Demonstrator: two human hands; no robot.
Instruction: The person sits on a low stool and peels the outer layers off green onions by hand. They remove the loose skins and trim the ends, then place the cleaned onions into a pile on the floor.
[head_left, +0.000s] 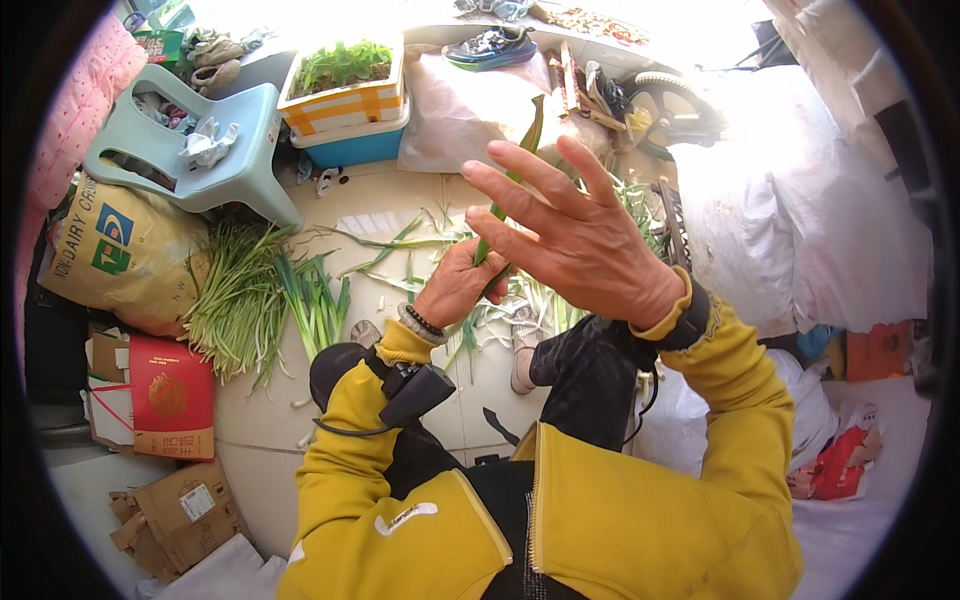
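Observation:
My left hand (466, 279) is closed around a green leafy stalk (532, 135), whose brownish tip points up and away from me. My right hand (562, 217) is raised in front of the stalk, palm down with fingers spread; it partly hides the leaf. On the floor to the left lie a large bundle of thin green stalks (240, 300) and a smaller bunch of green onions (311, 300). Loose peeled leaves and pale stalk scraps (397, 241) are scattered on the tiles beyond and beneath my hands.
A light blue plastic stool (202, 176) stands at the upper left, near a planter box (341, 101) with green seedlings. A yellow sack (135, 255), a red carton (171, 397) and flattened cardboard (187, 517) line the left. White sacks (802, 210) fill the right side.

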